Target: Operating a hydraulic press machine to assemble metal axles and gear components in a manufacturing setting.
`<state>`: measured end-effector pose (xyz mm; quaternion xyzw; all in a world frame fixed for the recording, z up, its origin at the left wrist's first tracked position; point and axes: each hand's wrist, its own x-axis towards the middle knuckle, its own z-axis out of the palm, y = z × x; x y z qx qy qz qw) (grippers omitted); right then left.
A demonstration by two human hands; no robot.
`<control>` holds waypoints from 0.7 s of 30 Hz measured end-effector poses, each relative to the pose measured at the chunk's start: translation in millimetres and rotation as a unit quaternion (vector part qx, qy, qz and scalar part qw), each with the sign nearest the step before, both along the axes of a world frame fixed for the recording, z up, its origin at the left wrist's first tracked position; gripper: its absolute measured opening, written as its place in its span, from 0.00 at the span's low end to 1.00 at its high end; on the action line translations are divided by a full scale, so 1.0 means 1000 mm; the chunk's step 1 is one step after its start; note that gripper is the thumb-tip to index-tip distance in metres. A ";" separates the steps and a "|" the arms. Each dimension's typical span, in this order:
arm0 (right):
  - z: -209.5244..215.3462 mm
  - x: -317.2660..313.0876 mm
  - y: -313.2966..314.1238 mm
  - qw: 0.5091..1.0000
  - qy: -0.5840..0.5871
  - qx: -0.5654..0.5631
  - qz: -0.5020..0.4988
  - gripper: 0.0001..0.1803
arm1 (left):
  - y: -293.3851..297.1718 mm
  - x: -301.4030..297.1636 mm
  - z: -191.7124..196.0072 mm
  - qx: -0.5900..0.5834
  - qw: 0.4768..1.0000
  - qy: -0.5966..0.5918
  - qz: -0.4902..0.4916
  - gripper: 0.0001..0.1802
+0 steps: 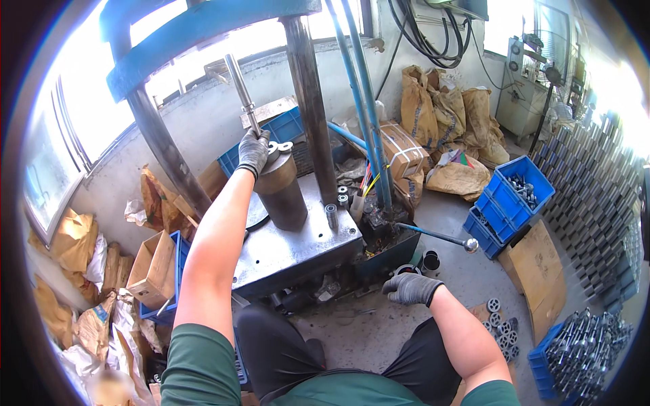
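Grey steel press table amid sacks and blue crates.

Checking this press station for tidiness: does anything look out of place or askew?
Yes. Round metal parts lie loose on the floor beside the right hand, outside the blue crates. Torn brown sacks slump against the wall. The left hand grips a tilted rod.

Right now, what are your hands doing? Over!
Left hand gloved, gripping the metal rod above the dark cylinder on the press table. Right hand gloved, low by the lever, empty. Nothing blocking.
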<state>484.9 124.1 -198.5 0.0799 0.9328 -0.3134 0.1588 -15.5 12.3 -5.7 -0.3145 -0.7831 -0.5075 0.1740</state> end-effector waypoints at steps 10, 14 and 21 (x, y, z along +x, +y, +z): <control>0.011 0.017 -0.022 0.997 0.041 0.042 0.056 0.20 | -0.003 -0.021 -0.008 0.018 0.987 -0.112 -0.117 0.09; 0.065 0.022 -0.028 0.982 0.174 0.070 0.033 0.18 | 0.006 -0.004 -0.006 0.029 0.988 -0.100 -0.118 0.10; 0.203 0.019 -0.024 0.881 0.331 0.339 0.016 0.09 | -0.019 0.008 -0.001 0.006 0.994 -0.078 -0.072 0.12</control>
